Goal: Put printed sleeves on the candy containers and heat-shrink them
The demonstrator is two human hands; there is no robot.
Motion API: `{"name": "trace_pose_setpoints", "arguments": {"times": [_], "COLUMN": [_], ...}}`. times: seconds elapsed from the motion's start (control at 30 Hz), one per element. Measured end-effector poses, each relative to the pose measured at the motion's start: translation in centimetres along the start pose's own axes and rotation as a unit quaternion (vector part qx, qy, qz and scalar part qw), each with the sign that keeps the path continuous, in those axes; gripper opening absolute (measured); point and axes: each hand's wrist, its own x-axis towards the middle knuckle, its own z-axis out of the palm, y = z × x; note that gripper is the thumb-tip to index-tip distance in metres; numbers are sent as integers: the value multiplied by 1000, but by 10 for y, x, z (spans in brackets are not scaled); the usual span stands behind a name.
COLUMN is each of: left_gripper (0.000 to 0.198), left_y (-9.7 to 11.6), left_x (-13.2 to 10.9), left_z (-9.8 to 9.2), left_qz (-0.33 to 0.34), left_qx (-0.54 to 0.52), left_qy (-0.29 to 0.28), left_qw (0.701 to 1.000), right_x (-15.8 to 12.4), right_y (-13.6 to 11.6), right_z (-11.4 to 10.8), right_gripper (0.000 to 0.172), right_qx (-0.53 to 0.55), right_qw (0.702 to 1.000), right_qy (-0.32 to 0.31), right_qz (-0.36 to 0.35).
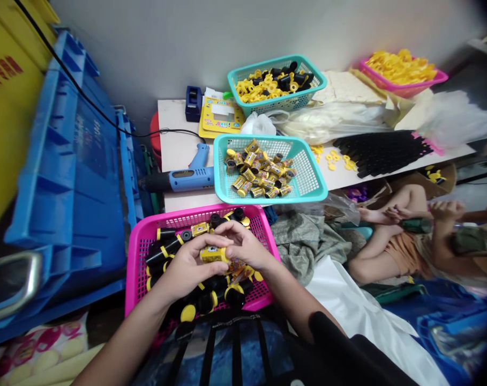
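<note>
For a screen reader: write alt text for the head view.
The left hand and right hand hold a small yellow-and-black roll over a pink basket of similar black-and-yellow parts. A teal basket of labelled rolls sits on the table beyond, and a co-worker sits at right.

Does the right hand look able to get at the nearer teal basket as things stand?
Probably yes: the right hand is over the pink basket, and only that basket's low rim lies before the teal basket.
</note>
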Motion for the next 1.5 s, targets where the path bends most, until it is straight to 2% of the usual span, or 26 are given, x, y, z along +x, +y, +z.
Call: {"name": "trace_pose_setpoints", "arguments": {"times": [0.1,0.27,0.4,0.5,0.57,0.63,0.7,0.77,0.9,1.17,1.37,1.5], "left_gripper": [21,34,30,31,32,34,38,40,37,23,29,33], "left_y": [2,4,7,10,12,14,16,16,12,3,6,3], "left_x": [-3,-3,-1,-1,-2,-4,-7,-10,-14,-14,-14,-14], "left_z": [1,8,11,12,11,8,5,0,-8,-9,-6,-9], "left_qz": [8,-16,-33,-26,-40,-58,-65,-72,-97,-63,-70,-69], "left_qx": [-4,-12,-23,0,9,-32,-93,-110,-65,-51,-67,-21], "left_qy": [10,64,63,69,65,45,24,13,20,62,42,47], "left_qw": [1000,998,997,997,997,997,993,991,993,995,994,996], "right_x": [-2,-4,-4,-4,-3,-3,-3,-5,-10,-20,-20,-19], "right_y": [-2,-1,0,2,3,5,5,3,-7,-20,-13,-15], "right_z": [2,7,11,11,10,9,9,9,9,2,2,11], "right_gripper": [56,51,58,57,54,50,48,45,38,43,46,42], "right_qx": [12,73,95,57,26,9,0,-33,-84,-54,-43,47], "right_qw": [1000,997,995,998,997,992,990,988,984,995,989,996], "right_qy": [-16,-27,3,25,70,122,136,127,122,44,48,38], "right_qz": [-13,12,22,6,-6,-24,-47,-77,-102,-72,-137,-62]}}
